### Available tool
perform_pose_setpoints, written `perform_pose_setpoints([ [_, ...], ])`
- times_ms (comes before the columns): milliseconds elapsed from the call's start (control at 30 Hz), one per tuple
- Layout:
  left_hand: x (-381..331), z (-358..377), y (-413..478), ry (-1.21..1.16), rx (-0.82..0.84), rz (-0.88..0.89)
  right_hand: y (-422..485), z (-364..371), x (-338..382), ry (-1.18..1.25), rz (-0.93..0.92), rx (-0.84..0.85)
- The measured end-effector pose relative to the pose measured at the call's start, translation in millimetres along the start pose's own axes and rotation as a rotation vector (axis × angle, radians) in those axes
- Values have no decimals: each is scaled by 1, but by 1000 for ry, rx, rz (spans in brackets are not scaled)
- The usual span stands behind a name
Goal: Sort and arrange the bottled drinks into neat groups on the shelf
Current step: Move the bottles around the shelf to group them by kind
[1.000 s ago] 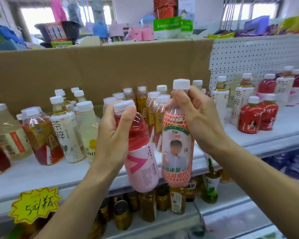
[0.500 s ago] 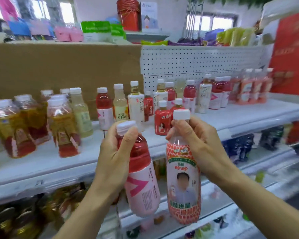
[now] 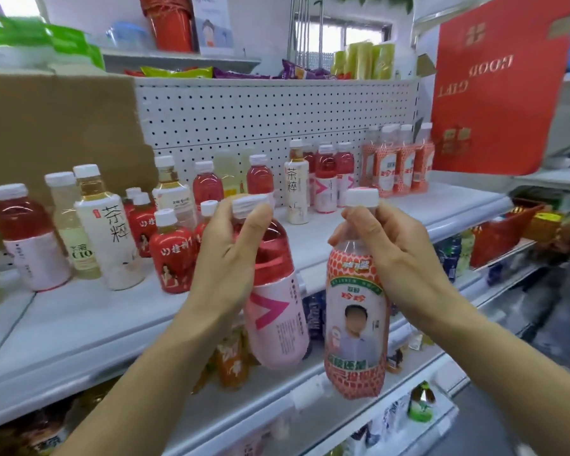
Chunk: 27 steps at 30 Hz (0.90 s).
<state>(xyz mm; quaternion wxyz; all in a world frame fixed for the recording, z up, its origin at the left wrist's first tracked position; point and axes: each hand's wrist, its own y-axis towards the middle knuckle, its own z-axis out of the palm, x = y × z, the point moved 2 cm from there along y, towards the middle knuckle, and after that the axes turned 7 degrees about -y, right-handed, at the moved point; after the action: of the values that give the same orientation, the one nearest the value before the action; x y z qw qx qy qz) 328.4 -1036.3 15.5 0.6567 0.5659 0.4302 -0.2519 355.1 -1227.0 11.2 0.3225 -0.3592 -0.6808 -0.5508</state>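
While I face the shelf (image 3: 79,324), my left grip (image 3: 224,258): clasps pink-labelled bottle (image 3: 277,311) by the neck, before shelf edge.
My right grip (image 3: 395,255): clasps net-patterned bottle (image 3: 356,324) under its cap, before shelf edge.

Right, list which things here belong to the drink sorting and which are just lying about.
Job: left hand holding the pink-label bottle; right hand holding the orange-label bottle; matching orange-label group; pink-label group; shelf.
Lying about: cardboard sheet; red box; snack packets; red buckets.
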Motion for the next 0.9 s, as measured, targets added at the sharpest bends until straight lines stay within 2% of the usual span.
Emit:
perform_pose_setpoints([
  [267,52,111,122,-116,17,-8,102,-84,-60,-43,-54,33],
  [600,128,222,243,-11,30,-49,230,-171,-119,-34,-113,-72],
  [800,160,256,281,161,-83,-45,314,-207,-161,-29,-141,-83],
  [900,168,269,295,157,-145,-74,354,-221,-195,-105,-118,-47],
])
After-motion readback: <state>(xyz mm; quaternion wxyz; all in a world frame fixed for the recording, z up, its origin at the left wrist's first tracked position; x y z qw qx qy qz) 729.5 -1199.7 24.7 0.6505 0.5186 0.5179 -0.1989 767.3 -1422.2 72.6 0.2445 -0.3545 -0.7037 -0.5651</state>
